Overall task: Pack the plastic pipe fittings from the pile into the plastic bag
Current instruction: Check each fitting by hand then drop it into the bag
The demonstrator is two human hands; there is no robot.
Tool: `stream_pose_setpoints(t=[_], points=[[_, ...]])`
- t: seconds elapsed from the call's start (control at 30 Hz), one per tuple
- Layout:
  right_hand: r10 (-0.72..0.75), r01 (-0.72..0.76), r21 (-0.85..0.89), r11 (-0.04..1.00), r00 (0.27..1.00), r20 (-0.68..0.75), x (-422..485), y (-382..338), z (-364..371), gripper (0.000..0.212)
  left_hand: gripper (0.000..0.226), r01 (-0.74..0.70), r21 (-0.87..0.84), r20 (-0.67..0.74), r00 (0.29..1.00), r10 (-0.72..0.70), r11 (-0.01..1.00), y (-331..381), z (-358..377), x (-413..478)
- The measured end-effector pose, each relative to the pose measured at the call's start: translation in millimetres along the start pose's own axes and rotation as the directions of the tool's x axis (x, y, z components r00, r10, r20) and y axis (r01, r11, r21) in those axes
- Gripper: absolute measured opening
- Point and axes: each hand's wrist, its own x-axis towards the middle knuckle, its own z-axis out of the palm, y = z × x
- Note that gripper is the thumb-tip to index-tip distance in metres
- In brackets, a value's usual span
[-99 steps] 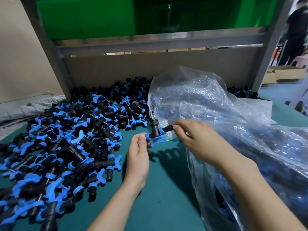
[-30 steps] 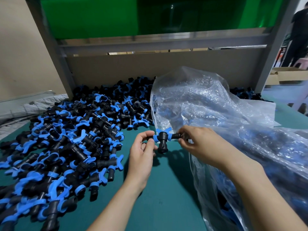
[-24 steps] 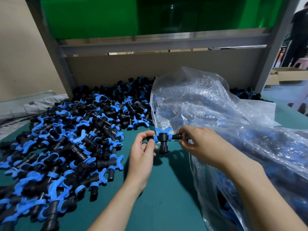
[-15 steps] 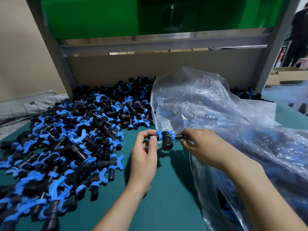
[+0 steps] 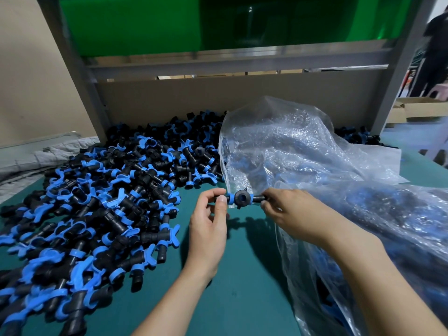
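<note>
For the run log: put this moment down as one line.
fitting: held above table, beside bag | left hand: pinches its left end | right hand: pinches its right end | pile: on table, left | bag: right, holds fittings

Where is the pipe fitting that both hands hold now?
In the head view, the pipe fitting is near the centre, above the teal table, pinched between the left hand and the right hand, at the near corner of the plastic bag.

Pile [image 5: 92, 214] beyond left edge (bag [image 5: 315, 151] contents hazy).
</note>
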Motion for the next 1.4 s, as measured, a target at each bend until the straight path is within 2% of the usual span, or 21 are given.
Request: stream_pose_setpoints(t=[0.2, 0.5, 0.6, 0.7, 0.8, 0.93, 1.0, 1.1, 1.17, 1.2, 1.3, 1.4], points=[[0.009, -0.010, 0.019, 1.000, 0.999, 0.034, -1, -2, -2, 0.029, 0.009, 0.051, -0.003, -0.019, 0.999, -0.051, 0.999, -4, 1, 3], [0.028, -0.029, 0.028, 0.999, 0.998, 0.060, -2, -5, -3, 0.036, 0.023, 0.070, -0.041, -0.022, 0.997, -0.071, 0.997, 1, 1, 2], [0.035, -0.037, 0.027, 0.999, 0.997, 0.064, -2, -3, -3, 0.037, 0.017, 0.012, -0.028, -0.020, 1.000, -0.013, 1.000, 5, 2, -2], [0.046, -0.048, 0.039, 0.998, 0.997, 0.058, -2, -3, -3, 0.036, 0.020, -0.154, 0.126, -0.026, 0.987, 0.158, 0.980, 10, 3, -11], [0.042, -0.044, 0.038, 0.998, 0.998, 0.048, -2, -4, -3, 0.029, 0.019, -0.382, 0.302, 0.056, 0.922, 0.384, 0.873, 14, 6, -18], [0.030, -0.032, 0.048, 0.998, 0.998, 0.060, -1, -2, -3, 0.015, 0.021, -0.632, 0.469, 0.238, 0.763, 0.601, 0.617, 12, 7, -22], [0.035, -0.041, 0.081, 0.996, 0.997, 0.073, -2, -2, -5, 0.016, 0.032, -0.682, 0.495, 0.316, 0.719, 0.620, 0.538, 11, 6, -23], [0.054, -0.067, 0.162, 0.984, 0.995, 0.086, -3, -2, -8, 0.013, 0.028, -0.743, 0.503, 0.394, 0.652, 0.649, 0.442, 12, 6, -25], [0.059, -0.076, 0.145, 0.987, 0.991, 0.117, -4, -2, -10, 0.011, 0.025, -0.774, 0.508, 0.419, 0.606, 0.676, 0.379, 12, 8, -26], [0.057, -0.073, 0.107, 0.992, 0.988, 0.140, -4, -2, -10, 0.017, 0.025, -0.782, 0.509, 0.422, 0.592, 0.687, 0.361, 12, 8, -26], [0.048, -0.045, -0.020, 0.999, 0.976, 0.210, -3, -5, -11, 0.034, 0.024, -0.785, 0.516, 0.420, 0.580, 0.697, 0.342, 12, 9, -26], [0.035, -0.040, 0.023, 0.999, 0.981, 0.190, -2, -4, -10, 0.024, 0.026, -0.773, 0.529, 0.418, 0.596, 0.685, 0.350, 11, 8, -26]])
